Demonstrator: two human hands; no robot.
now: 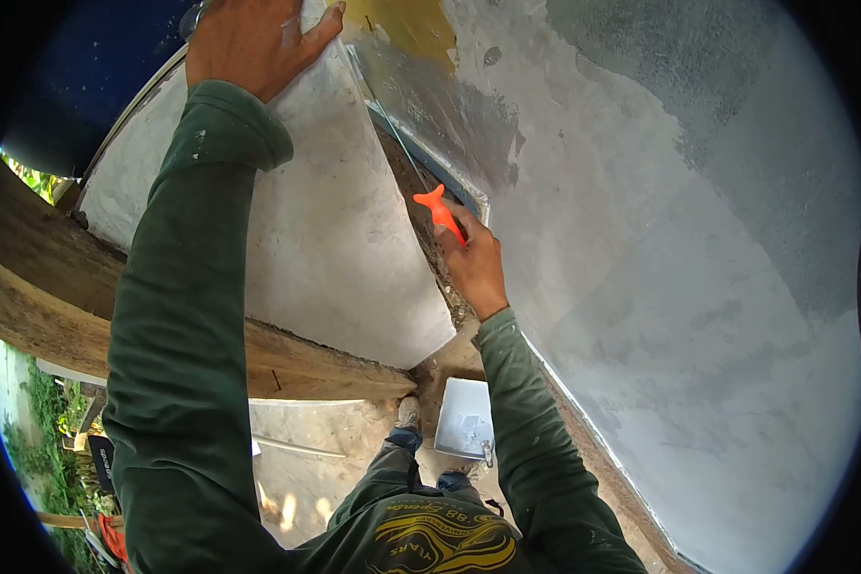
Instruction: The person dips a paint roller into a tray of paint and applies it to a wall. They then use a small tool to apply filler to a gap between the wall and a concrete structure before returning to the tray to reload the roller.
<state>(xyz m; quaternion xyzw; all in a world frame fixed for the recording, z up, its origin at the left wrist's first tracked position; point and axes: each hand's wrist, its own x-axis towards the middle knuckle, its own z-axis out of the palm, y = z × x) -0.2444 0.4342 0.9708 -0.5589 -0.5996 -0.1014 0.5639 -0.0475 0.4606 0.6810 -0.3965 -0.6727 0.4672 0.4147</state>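
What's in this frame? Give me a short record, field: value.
left hand: on the upper part of the pale panel, fingertips cut off by the frame
right hand: closed around the orange handle
handle location: by the narrow gap between panel and grey wall
tool's working end: cannot tell
wall finish: patchy, lighter and darker grey areas
floor: light tray near the person's feet
left side: curved wooden beam below the panel; dark blue surface at upper left

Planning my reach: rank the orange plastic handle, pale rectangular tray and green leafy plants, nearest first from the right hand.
1. Orange plastic handle, in the right hand.
2. Pale rectangular tray, by the feet.
3. Green leafy plants, far left.
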